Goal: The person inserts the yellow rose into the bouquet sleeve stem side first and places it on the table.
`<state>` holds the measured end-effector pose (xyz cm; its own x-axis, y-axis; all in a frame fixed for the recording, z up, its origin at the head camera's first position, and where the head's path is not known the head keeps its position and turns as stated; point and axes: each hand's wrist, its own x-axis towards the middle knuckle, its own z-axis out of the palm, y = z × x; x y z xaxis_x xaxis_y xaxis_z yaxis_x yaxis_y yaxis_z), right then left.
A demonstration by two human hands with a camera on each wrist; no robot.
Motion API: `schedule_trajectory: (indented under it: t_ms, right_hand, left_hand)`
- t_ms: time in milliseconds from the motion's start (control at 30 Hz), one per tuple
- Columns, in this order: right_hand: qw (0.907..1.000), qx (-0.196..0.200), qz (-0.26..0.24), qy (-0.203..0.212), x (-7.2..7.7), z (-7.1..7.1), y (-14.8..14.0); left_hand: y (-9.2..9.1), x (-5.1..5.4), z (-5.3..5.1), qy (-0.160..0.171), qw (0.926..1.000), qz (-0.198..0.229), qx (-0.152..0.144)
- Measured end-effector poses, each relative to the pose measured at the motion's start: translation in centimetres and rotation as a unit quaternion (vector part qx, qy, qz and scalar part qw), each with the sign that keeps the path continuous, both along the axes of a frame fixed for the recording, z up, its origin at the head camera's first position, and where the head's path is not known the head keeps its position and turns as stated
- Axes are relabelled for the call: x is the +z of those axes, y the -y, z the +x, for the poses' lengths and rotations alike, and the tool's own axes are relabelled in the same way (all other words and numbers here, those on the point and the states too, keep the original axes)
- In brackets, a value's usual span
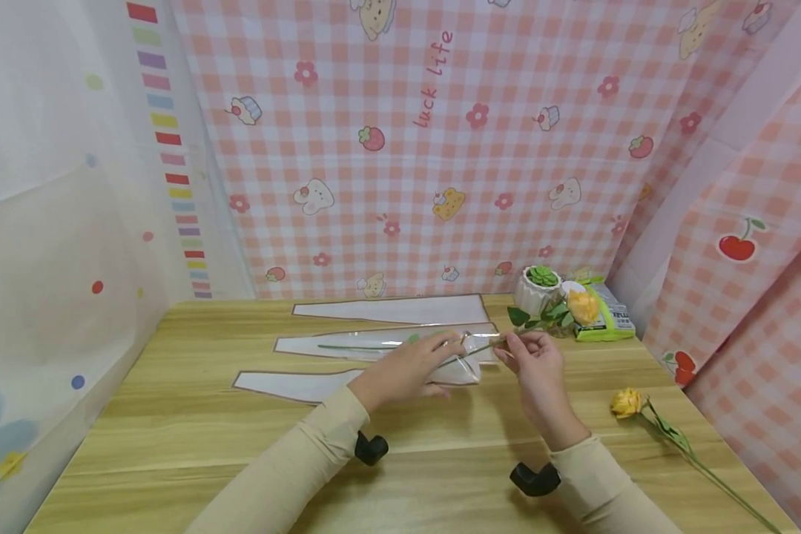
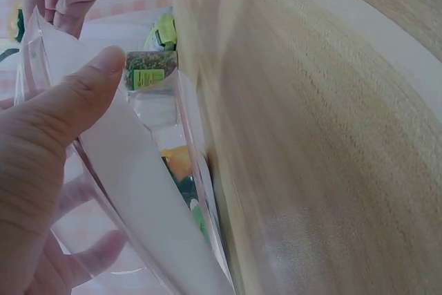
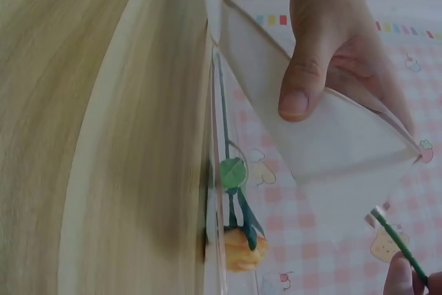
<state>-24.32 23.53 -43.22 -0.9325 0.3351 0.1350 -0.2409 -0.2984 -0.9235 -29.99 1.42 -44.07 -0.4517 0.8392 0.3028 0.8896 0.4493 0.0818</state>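
My left hand (image 1: 407, 371) grips the nearest flower sleeve (image 1: 294, 384), which is clear plastic with a white lining. In the left wrist view the thumb lies on one side of this sleeve (image 2: 131, 150) and the fingers show through the plastic on the other. My right hand (image 1: 534, 371) pinches the green stem of a yellow rose (image 1: 582, 305), whose bloom points to the back right. The stem's end (image 3: 376, 213) is at the sleeve's mouth; whether it is inside I cannot tell. Behind lies the middle sleeve (image 1: 300, 343), holding another yellow rose (image 3: 245, 250).
A third sleeve (image 1: 394, 308) lies flat along the back edge. A potted succulent (image 1: 537, 289), a grey-green packet (image 1: 610, 311) and a small jar (image 2: 152, 67) stand at the back right. Another yellow rose (image 1: 626, 402) lies at the right edge.
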Motion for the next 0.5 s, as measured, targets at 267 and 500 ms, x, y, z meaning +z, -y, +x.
schedule_trajectory:
  t_ms: [267,500]
  right_hand:
    - [0.9991,0.017,0.005,0.039,-0.37,-0.25,0.44]
    - [0.9972,0.036,0.025,0.06,-0.67,0.04,0.78]
  left_hand:
    - [-0.08,0.38,-0.11,-0.002,1.0,0.007,-0.005]
    - [-0.13,0.67,-0.06,0.011,0.9998,0.016,0.002]
